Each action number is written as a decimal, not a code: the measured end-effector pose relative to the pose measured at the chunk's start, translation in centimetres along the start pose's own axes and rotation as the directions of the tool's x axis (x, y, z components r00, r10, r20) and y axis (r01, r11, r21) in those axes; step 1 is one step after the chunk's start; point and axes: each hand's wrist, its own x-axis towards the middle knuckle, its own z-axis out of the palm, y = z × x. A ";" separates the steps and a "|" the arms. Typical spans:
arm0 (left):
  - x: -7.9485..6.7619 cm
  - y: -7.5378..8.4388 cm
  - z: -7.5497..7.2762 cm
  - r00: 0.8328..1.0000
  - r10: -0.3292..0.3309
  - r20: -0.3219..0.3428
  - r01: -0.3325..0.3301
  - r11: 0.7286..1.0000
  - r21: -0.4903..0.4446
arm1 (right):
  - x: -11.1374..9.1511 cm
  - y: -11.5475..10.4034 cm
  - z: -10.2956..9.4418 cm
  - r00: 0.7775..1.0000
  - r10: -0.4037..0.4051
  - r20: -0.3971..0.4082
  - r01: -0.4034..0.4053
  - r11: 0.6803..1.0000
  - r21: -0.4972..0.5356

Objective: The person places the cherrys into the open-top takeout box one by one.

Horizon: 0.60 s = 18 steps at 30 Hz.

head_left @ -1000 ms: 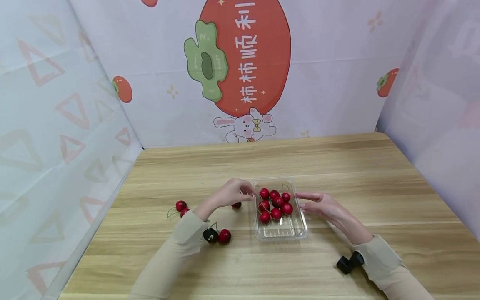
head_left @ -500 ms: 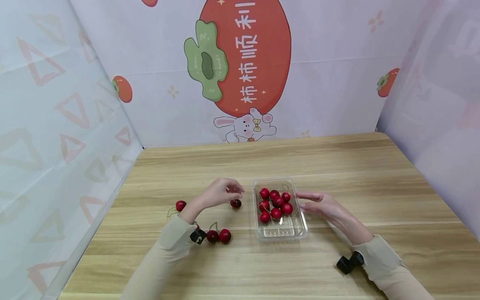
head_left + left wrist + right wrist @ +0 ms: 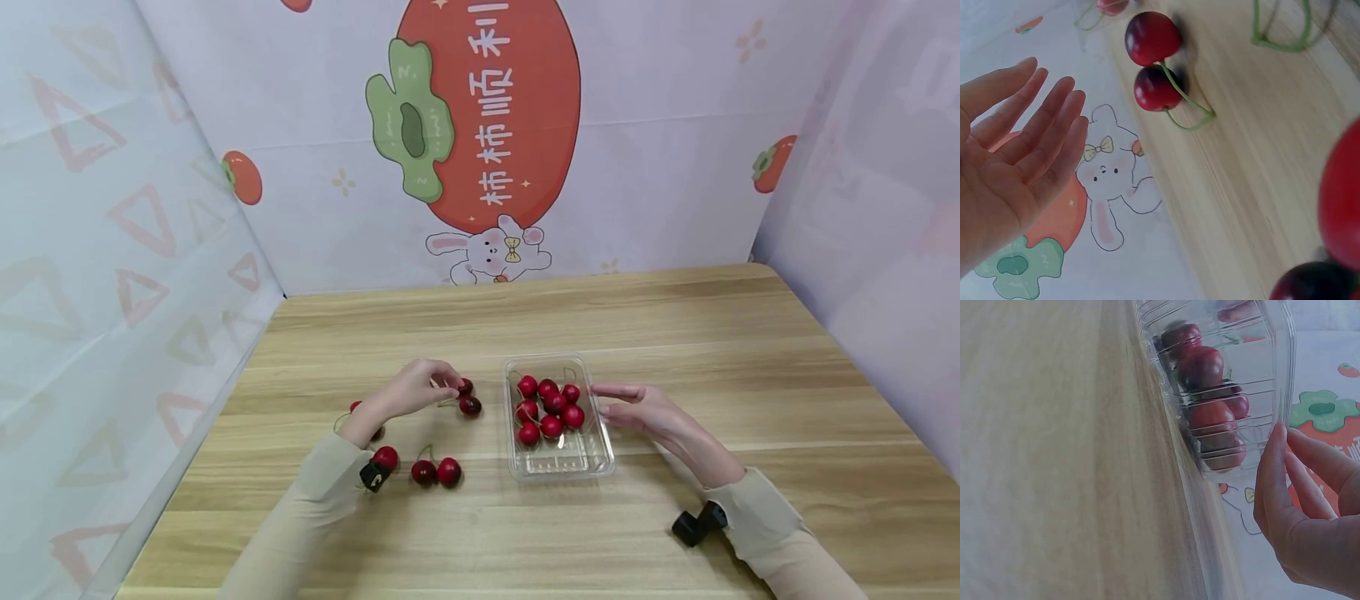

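Note:
My left hand [image 3: 420, 387] is just left of a pair of dark red cherries [image 3: 470, 406] joined by green stems. In the left wrist view its fingers are loosely extended with nothing in them, and the stemmed cherries [image 3: 1153, 39] lie beyond the fingertips. A clear plastic box [image 3: 562, 467] stands on the table with several red cherries [image 3: 551, 427] inside, towards its far end. At the box's right side is my right hand [image 3: 648, 412], its fingertips touching the rim. The right wrist view shows the thumb and fingers [image 3: 1272, 469] at that rim [image 3: 1285, 375].
Another stemmed pair of cherries [image 3: 449, 472] lies nearer on the wooden table [image 3: 637, 325]. More cherries [image 3: 386, 457] are around my left wrist, partly hidden by it. A printed cloth [image 3: 660, 183] hangs behind the table, with white cloth walls on both sides.
My left hand has moved left, away from the box's left edge, to the pair of cherries beside it. The right hand and the box have stayed in place.

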 end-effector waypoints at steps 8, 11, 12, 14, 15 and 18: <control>-0.1 -1.0 -0.1 0.999 -0.033 0.016 0.032 0.999 0.042 | -0.2 -0.2 0.1 1.000 0.019 -0.018 -0.018 1.000 0.019; -0.1 -1.3 -0.2 0.999 -0.035 0.023 0.034 0.998 0.058 | -0.1 -0.2 0.2 1.000 0.024 -0.020 -0.023 0.999 0.039; -0.1 -1.3 -0.2 0.999 -0.034 0.026 0.033 0.998 0.063 | -0.1 -0.3 0.2 1.000 0.024 -0.019 -0.023 0.999 0.044; -0.1 -1.5 -0.2 0.999 -0.036 0.031 0.034 0.997 0.071 | -0.1 -0.3 0.2 1.000 0.025 -0.019 -0.023 0.998 0.056; -0.1 -1.5 -0.2 0.999 -0.040 0.037 0.037 0.996 0.077 | -0.1 -0.3 0.2 1.000 0.023 -0.018 -0.022 0.998 0.057; 0.0 -1.7 -0.1 0.998 -0.047 0.053 0.042 0.994 0.099 | -0.1 -0.3 0.2 1.000 0.021 -0.018 -0.021 0.999 0.048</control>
